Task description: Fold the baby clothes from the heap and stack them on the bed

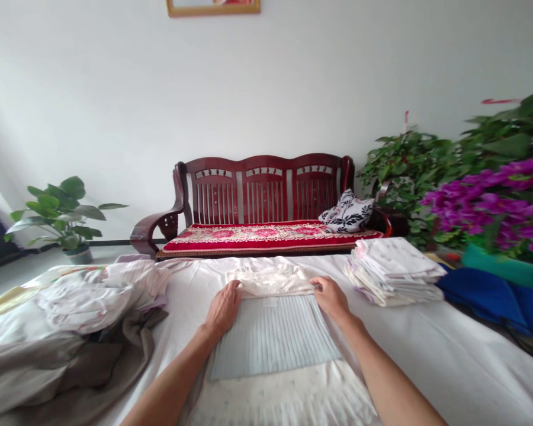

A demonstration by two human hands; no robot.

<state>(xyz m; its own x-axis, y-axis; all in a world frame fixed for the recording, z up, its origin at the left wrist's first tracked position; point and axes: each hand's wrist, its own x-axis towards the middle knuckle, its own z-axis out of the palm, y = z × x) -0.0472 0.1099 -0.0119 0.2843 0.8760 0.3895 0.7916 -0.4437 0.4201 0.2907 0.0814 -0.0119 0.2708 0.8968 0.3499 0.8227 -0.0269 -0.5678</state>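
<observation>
A pale grey-blue ribbed board (273,334) lies flat on a white garment (270,281) spread over the white-covered table (448,349). My left hand (223,307) rests at the board's far left corner, fingers curled over the cream fabric fold. At the far right corner my right hand (331,296) pinches the same fold. The fabric's upper part is bunched just beyond the board's top edge. Both forearms reach in from the bottom of the view.
A stack of folded white cloths (395,272) sits to the right. A heap of unfolded pale and grey laundry (84,313) lies at the left. Blue cloth (493,299), purple flowers (501,204), a red wooden bench (266,207) and a potted plant (64,216) stand beyond.
</observation>
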